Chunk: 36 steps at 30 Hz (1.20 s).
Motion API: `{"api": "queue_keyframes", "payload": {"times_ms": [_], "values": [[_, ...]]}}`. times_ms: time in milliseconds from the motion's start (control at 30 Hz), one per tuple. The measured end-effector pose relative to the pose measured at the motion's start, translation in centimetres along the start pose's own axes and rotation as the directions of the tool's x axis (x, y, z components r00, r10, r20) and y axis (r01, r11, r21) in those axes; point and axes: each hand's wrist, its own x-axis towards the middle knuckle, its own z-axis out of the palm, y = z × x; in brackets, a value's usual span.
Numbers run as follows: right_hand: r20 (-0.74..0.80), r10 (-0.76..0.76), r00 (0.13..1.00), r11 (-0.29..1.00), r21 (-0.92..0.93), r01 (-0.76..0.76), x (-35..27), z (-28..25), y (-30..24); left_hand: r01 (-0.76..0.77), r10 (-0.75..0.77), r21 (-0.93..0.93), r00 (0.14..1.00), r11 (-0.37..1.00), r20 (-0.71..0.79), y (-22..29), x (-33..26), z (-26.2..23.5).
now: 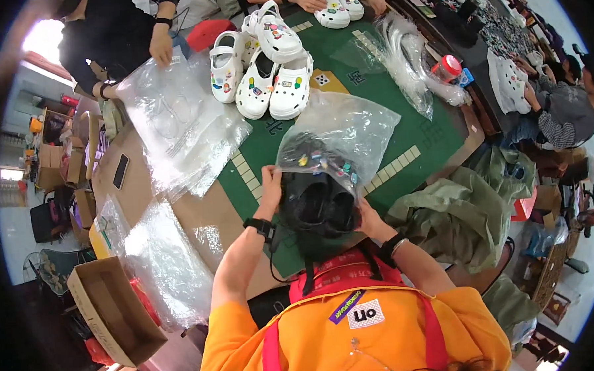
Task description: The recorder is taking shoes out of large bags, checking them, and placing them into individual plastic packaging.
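A pair of black clogs (314, 199) with colourful charms on the toes sits partly inside a clear plastic bag (364, 119), toes in the bag and heel ends toward me. My left hand (270, 184) is closed on the bag's edge at the left of the clogs. At their right side, my right hand (370, 220) is closed on the other edge of the bag; its fingertips are partly hidden. Just beyond the bag, several white clogs (291, 93) with charms stand piled on the green table mat (401, 138).
Clear plastic bags (171, 257) lie to the left, near a phone (121, 171) and an open cardboard box (110, 313). Across the table, a person's hand (161, 47) touches more bags; another handles white clogs (332, 11). A red-lidded jar (446, 67) stands right, above green cloth (454, 212).
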Motion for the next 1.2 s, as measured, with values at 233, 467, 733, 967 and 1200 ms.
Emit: {"api": "queue_keyframes", "payload": {"times_ms": [233, 467, 733, 967, 1200], "values": [[0.148, -0.144, 0.978, 0.827, 0.562, 0.037, -4.1, 0.0, -4.7, -0.245, 0.246, 0.257, 0.969, 0.935, 0.029, 12.6, -3.1, 1.7], [-0.209, -0.527, 0.824, 0.847, -0.049, 0.529, -9.1, 1.4, -12.8, -0.046, 0.054, -0.145, 0.997, 0.988, 0.052, 14.7, -4.7, 0.1], [-0.262, -0.728, 0.634, 0.686, -0.266, 0.678, -11.7, 5.1, -18.1, -0.071, 0.063, -0.113, 0.995, 0.991, -0.076, 17.5, -5.4, -1.0], [-0.290, -0.700, 0.653, 0.673, 0.041, 0.739, -13.6, 6.4, -21.2, -0.235, 0.247, 0.129, 0.966, 0.963, -0.080, 21.9, -6.0, -1.9], [-0.160, -0.690, 0.705, 0.723, -0.187, 0.665, -12.7, 4.3, -19.3, -0.308, 0.342, 0.435, 0.940, 0.846, 0.000, 17.5, -5.6, -1.5]]}}
